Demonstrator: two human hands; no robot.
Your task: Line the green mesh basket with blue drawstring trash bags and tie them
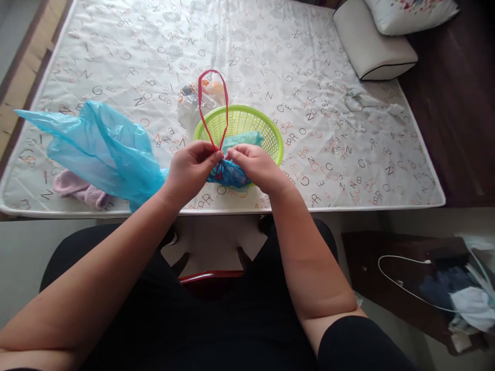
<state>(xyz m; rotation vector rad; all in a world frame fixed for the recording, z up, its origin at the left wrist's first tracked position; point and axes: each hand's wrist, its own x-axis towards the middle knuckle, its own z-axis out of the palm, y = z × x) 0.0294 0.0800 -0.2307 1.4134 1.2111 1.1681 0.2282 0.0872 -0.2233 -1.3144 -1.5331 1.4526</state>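
Observation:
My left hand (191,167) is closed in a pinch on a red ribbon (200,98), whose long loop stands up above the fingers. Close beside it, my right hand (257,164) is also pinched, at the gathered top of a small blue plastic bag (234,176); whether ribbon or plastic lies between its fingertips is hidden. Part of the ribbon hangs down over the blue bundle. Just behind the hands sits a lime-green plastic basket (277,135), with a pale green plastic packet (243,138) inside it.
A large, crumpled light-blue plastic bag (104,147) lies left, by a pink fuzzy cloth item (79,189). Behind the basket is a clear plastic bag (189,105). All rest on a letter-printed mattress (328,170); a white cushion (373,41) is at far right.

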